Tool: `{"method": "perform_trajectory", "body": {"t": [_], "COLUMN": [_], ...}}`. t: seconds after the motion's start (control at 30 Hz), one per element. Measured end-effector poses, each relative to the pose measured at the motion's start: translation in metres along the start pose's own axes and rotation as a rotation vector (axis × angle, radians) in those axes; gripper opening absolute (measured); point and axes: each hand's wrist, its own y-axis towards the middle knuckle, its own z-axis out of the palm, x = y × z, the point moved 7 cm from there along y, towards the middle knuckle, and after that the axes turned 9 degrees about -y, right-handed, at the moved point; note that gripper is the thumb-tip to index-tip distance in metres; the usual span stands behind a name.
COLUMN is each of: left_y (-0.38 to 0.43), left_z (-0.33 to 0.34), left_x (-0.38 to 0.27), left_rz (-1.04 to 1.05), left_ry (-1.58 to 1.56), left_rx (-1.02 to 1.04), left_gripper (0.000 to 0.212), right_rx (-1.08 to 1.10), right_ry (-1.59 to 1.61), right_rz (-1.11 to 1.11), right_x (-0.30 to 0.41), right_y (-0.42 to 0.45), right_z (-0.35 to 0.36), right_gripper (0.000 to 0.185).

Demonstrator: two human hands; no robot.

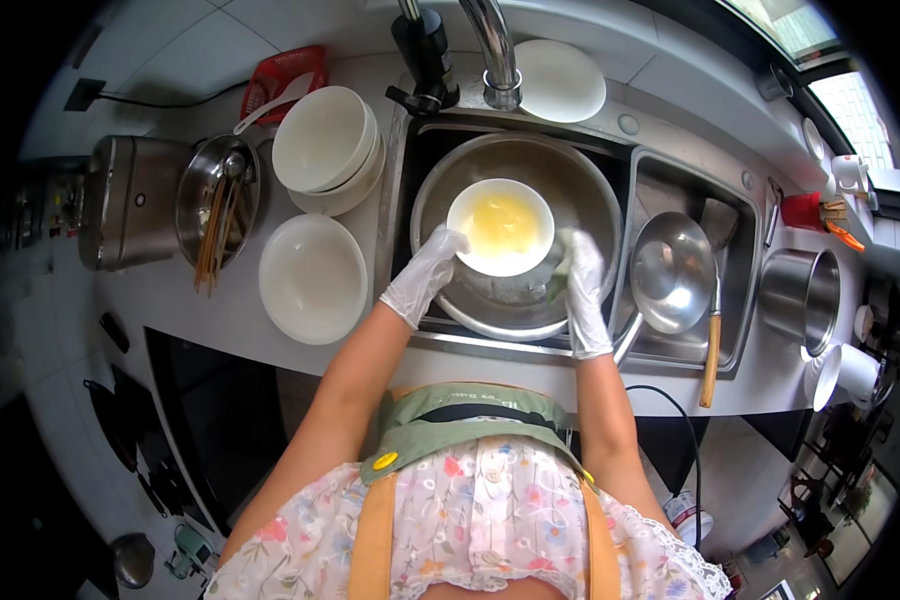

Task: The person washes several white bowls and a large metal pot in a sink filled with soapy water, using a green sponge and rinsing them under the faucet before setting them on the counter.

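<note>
My left hand (429,271), in a thin clear glove, grips the near left rim of a white bowl (459,238). Something yellow and wet-looking covers the inside bottom of this bowl. It is held tilted over a large steel basin (429,187), which sits in the left sink compartment with some water in it. My right hand (585,281), gloved alike and blurred by motion, is over the basin's right side, just apart from the bowl. A greenish scrubber (559,283) shows at its fingers; the blur hides its exact shape.
White bowls (319,139) are stacked left of the sink, with another bowl (313,279) nearer me. A steel bowl (187,202) holds chopsticks. The faucet (495,52) arches behind the basin. A ladle (671,270) and a wood-handled turner (711,352) lie across the right compartment, beside a steel pot (791,296).
</note>
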Motion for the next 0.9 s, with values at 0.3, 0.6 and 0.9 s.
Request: {"method": "perform_trajectory", "body": {"t": [0.3,0.6,0.9], "left_y": [-0.022,-0.027,-0.015], "left_z": [0.036,0.029,0.017], "left_x": [-0.022,-0.030,-0.022], "left_rz": [0.000,0.233,0.229], "left_ry": [0.103,0.261,0.016], "left_rx": [0.158,0.056,0.006], "left_gripper": [0.069,0.066,0.071], "right_rx": [0.553,0.426,0.176], "right_ry": [-1.065,-0.505,0.160], "right_rz": [-0.718,-0.059,0.264], "right_x": [0.079,0.039,-0.055], "right_y": [0.009,0.057,0.008], "right_z": [0.118,0.077,0.075], "right_gripper": [0.076,0.022,0.024]}}
